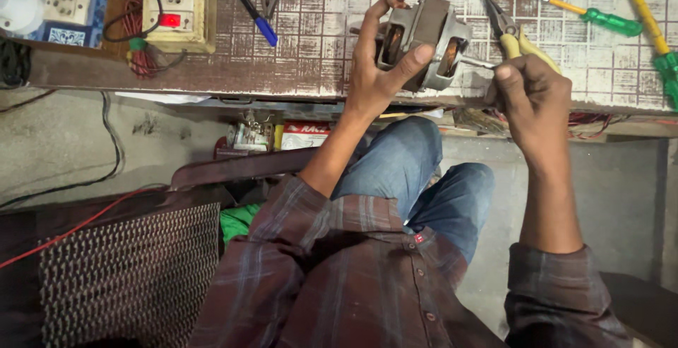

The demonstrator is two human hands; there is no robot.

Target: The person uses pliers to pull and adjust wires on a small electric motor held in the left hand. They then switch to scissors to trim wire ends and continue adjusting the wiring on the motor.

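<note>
My left grip (381, 72) clasps the grey motor (424, 37); my right grip (530, 93), just beside it, grasps yellow-handled pliers (519, 37).

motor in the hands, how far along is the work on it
Already done: the grey metal motor with copper windings is off the tiled workbench, with its windings exposed. In hand: the left hand grips the motor while the right hand is at its shaft end, though any tool there is hidden. Left: yellow-handled pliers and green-handled screwdriver lie unused, so work looks midway.
</note>
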